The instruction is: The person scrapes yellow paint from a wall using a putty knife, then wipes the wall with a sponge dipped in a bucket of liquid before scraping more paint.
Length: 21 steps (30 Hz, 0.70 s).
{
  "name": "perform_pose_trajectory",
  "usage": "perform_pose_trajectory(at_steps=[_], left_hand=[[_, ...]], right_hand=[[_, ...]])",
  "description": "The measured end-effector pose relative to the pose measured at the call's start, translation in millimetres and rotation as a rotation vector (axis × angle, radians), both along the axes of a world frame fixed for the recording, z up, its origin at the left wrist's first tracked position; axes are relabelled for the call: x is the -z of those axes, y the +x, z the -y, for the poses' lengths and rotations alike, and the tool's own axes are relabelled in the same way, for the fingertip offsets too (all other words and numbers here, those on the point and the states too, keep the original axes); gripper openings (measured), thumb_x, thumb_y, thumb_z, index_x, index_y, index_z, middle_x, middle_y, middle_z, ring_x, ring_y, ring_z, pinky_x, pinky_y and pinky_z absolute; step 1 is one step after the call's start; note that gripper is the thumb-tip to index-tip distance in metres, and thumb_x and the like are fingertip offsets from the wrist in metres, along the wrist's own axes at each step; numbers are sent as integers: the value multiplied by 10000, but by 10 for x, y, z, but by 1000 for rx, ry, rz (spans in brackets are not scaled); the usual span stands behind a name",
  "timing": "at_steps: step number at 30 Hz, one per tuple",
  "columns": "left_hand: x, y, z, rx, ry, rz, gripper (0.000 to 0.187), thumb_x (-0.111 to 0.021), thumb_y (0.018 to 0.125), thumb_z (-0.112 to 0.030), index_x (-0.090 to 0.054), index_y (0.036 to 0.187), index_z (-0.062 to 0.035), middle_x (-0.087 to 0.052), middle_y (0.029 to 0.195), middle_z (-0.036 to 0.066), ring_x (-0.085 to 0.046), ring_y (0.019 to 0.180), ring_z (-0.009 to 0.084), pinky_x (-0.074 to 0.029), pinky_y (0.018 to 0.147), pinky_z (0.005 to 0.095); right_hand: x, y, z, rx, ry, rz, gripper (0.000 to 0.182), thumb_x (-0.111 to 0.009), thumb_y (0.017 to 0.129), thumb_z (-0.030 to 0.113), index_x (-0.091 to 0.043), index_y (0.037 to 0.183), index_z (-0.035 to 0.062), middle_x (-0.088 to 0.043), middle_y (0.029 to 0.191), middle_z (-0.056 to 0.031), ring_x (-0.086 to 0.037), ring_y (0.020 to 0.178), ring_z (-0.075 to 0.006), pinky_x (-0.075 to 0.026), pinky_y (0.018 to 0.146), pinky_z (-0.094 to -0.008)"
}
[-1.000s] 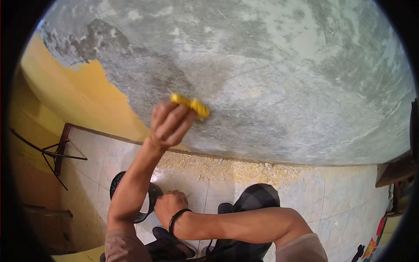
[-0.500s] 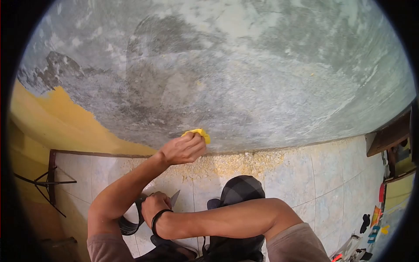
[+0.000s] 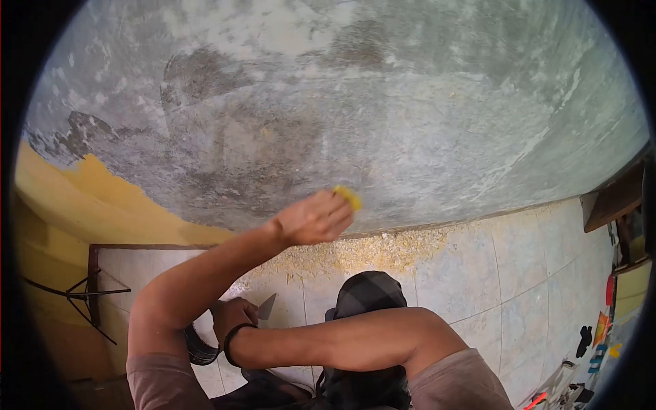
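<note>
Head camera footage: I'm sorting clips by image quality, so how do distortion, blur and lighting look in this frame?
Head view: strong fisheye, the wall bulges and the floor line curves, with black corners around the circular image. Head view: the left hand and its yellow pad are motion-blurred, while the right hand with the scraper is sharper. Head view: soft, even daylight, no glare.

A room under renovation: stripped grey wall (image 3: 383,123), paint flakes (image 3: 362,253) on tiled floor (image 3: 519,273)

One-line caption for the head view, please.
Left hand rubs a yellow pad on the stripped grey wall; right hand holds a scraper.
</note>
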<state>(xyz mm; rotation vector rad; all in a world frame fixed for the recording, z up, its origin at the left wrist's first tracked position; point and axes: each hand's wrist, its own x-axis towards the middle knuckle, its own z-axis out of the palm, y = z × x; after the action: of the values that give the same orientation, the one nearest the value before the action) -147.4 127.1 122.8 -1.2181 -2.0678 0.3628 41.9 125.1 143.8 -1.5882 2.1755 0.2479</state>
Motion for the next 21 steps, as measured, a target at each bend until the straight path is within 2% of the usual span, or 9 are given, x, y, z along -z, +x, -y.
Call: perform_pose_trajectory(at_steps=[3,7,8,10,12,14,16,18,21], left_hand=[[145,49,86,13,-259,73,106,-681,732,-32,-682,838,-38,-614,815,35,-586,767,129,-496,659,255],[-549,-84,-183,-63,-105,-267,70,-664,803,-130,-663,860,-88,-560,800,-7,-559,833,119,-431,788,330],[-812,-240,-274,-62,0,-556,76,-669,811,-135,-672,883,-110,-570,835,-22,-558,820,107,-426,788,322],[-1498,-327,-448,-66,363,-390,157,-674,758,-105,-686,914,-121,-596,854,15,-566,700,135,-451,735,345],[-2246,-463,-523,-4,318,-729,55,-668,844,-149,-715,862,-173,-652,732,23,-582,662,104,-445,502,266],[-2085,-444,-703,-124,462,-627,71,-669,822,-102,-700,867,-148,-640,737,36,-573,648,118,-439,504,258],[-1541,-539,-714,50,420,-285,168,-649,784,-60,-684,939,-114,-614,838,50,-582,673,153,-462,503,319],[-720,-427,-708,-57,100,-375,100,-645,813,-60,-674,904,-91,-615,789,46,-568,660,133,-490,558,278],[437,-86,-361,-23,-246,-10,116,-605,756,-99,-644,843,-32,-599,817,49,-581,791,168,-487,732,303]], right_hand=[[219,162,44,-74,126,54,294,-691,661,191,-719,919,55,-691,855,-166,-647,605,-252,-447,371,-347],[105,241,-51,-310,128,-77,290,-692,655,178,-716,914,49,-694,859,-167,-652,615,-265,-453,373,-331],[93,234,-37,-306,125,-77,290,-692,655,178,-716,914,49,-694,859,-167,-652,615,-265,-453,373,-331],[87,251,28,-248,42,-149,269,-681,672,165,-715,913,49,-694,860,-168,-655,630,-271,-453,382,-334],[-40,183,22,-202,33,-106,250,-666,692,154,-715,915,52,-697,864,-158,-657,651,-276,-448,395,-328],[-87,150,5,-277,1,-100,250,-664,694,152,-710,915,46,-697,851,-137,-659,667,-266,-439,402,-318],[-126,92,-36,-269,0,-115,267,-669,675,150,-707,917,46,-693,822,-111,-659,666,-256,-427,399,-311],[-194,32,-114,-186,-21,-24,287,-698,635,157,-702,901,49,-683,812,-104,-659,672,-241,-421,393,-309],[-158,131,-116,-158,-34,14,300,-718,613,153,-701,896,57,-680,798,-98,-655,652,-226,-409,378,-306]])
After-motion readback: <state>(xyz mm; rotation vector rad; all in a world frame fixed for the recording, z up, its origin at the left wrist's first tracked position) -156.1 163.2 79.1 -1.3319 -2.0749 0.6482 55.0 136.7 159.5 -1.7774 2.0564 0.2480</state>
